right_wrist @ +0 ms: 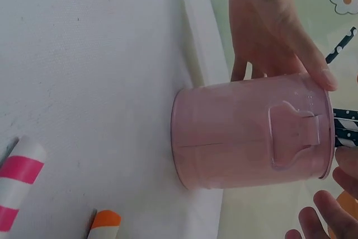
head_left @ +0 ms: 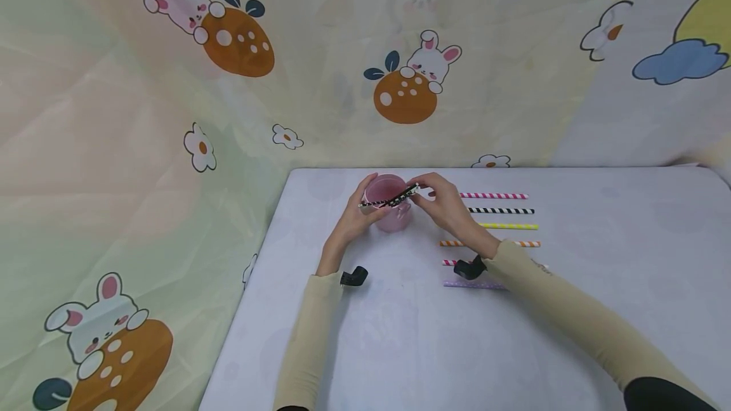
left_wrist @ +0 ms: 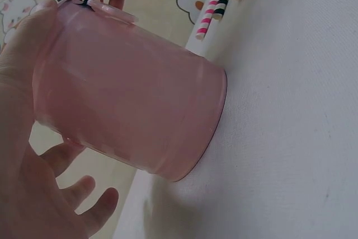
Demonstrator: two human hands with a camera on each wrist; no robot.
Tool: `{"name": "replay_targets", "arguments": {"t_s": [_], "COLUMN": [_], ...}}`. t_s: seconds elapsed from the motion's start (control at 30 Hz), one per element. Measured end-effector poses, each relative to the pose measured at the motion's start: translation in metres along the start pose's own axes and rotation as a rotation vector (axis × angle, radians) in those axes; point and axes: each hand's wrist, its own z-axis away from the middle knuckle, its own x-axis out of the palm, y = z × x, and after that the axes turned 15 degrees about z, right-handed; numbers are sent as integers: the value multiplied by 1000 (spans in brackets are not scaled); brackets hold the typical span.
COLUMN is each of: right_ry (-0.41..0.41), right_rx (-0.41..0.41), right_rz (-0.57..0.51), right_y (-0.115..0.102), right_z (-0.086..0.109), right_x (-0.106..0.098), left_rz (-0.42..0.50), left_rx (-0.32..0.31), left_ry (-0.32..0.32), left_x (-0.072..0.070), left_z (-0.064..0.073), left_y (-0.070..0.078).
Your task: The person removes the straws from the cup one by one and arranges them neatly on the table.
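Note:
A translucent pink cup [head_left: 393, 221] with a handle stands on the white table. My left hand [head_left: 353, 219] holds it near the rim, the thumb [right_wrist: 321, 74] on one side and fingers reaching round the other. Over the cup's mouth, my right hand [head_left: 448, 208] pinches a small bundle of black-and-white patterned straws [head_left: 404, 195] by one end. Dots and stripes show on these straws in the right wrist view, right at the cup's rim. One dotted straw [right_wrist: 341, 45] sticks out apart from the others, beyond my left thumb.
Right of the cup lies a row of paper straws: pink-striped [head_left: 502, 196], black-striped [head_left: 508, 211], yellow [head_left: 514, 226], orange-striped [head_left: 528, 244], red-striped [head_left: 449, 262] and purple [head_left: 468, 284]. My right forearm passes over some of them. A printed rabbit cloth [head_left: 331, 68] hangs behind the table.

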Motion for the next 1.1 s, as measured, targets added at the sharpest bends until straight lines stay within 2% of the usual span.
{"name": "replay_targets", "arguments": {"t_s": [0.2, 0.43, 0.73, 0.97, 1.1], "right_ry": [-4, -57, -81, -25, 39], "right_rx": [-37, -49, -56, -84, -96], "right_rz": [-11, 4, 12, -23, -59], "right_y": [-2, -2, -5, -5, -5], "right_z": [1, 2, 1, 1, 0], "right_x": [2, 3, 4, 4, 3], "left_rz": [1, -26, -21, -21, -7], "left_rx": [-7, -9, 13, 6, -8], "left_ry": [-4, 8, 9, 11, -5], "left_x": [0, 0, 0, 1, 4], "left_z": [0, 2, 1, 2, 7], "left_y": [-1, 0, -1, 3, 22]}}
